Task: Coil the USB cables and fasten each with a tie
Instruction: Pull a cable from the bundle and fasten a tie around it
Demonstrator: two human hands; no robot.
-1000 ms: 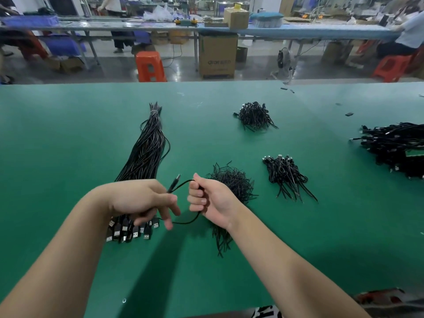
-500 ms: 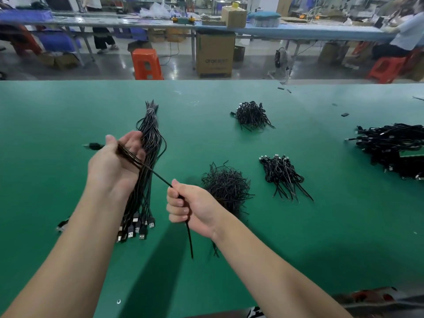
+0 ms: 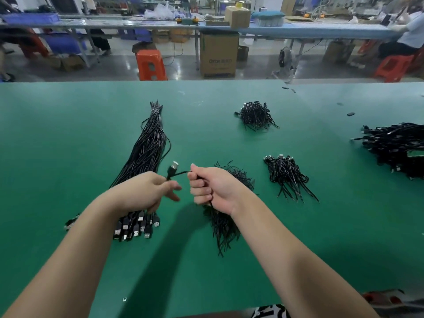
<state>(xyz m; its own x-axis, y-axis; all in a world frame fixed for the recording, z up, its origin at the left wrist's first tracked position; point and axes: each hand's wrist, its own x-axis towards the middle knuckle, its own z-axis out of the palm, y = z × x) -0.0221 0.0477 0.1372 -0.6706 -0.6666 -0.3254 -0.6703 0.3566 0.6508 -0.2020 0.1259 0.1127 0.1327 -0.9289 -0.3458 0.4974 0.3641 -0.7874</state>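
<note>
Green table, cable bundle, tie piles

Bright overhead light, soft shadows, wide-angle distortion

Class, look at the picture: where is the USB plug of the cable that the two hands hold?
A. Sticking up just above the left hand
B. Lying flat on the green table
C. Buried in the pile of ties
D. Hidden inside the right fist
A: the USB plug sticks up just above the left hand, and the cable runs across to the right hand.
</note>
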